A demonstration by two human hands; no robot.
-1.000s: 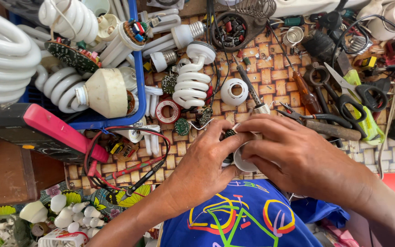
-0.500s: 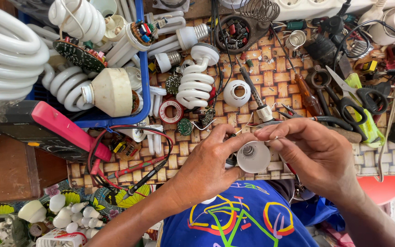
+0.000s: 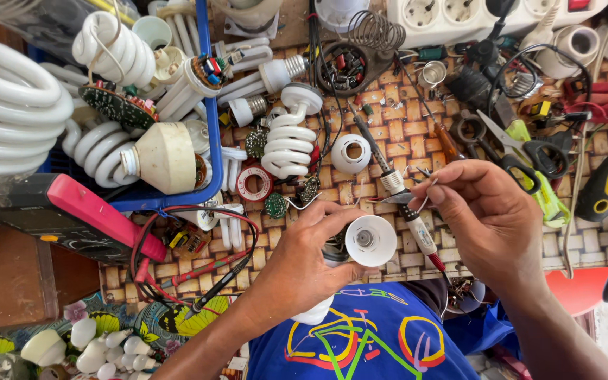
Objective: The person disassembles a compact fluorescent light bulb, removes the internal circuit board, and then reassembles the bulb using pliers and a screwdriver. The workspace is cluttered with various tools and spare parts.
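Observation:
My left hand (image 3: 304, 264) grips a white plastic lamp base (image 3: 371, 241), its round open end turned up toward the camera. A little to the right, my right hand (image 3: 490, 218) pinches a thin wire (image 3: 425, 199) between thumb and forefinger, just above a soldering iron (image 3: 406, 207) that lies on the woven mat (image 3: 402, 127). The two hands are apart, with the iron between them. What hangs below the lamp base is hidden by my left hand.
A blue tray (image 3: 209, 119) at the left holds several spiral fluorescent lamps (image 3: 15, 105). A clamp meter (image 3: 72, 211) with red and black leads lies beside it. Green-handled scissors (image 3: 529, 158), a white power strip (image 3: 459, 17), a dish of small parts (image 3: 350, 67) and loose lamp parts crowd the mat.
My hands have drawn apart. The right hand moved right and up, away from the lamp base, and the left hand turned the base's open end toward the camera.

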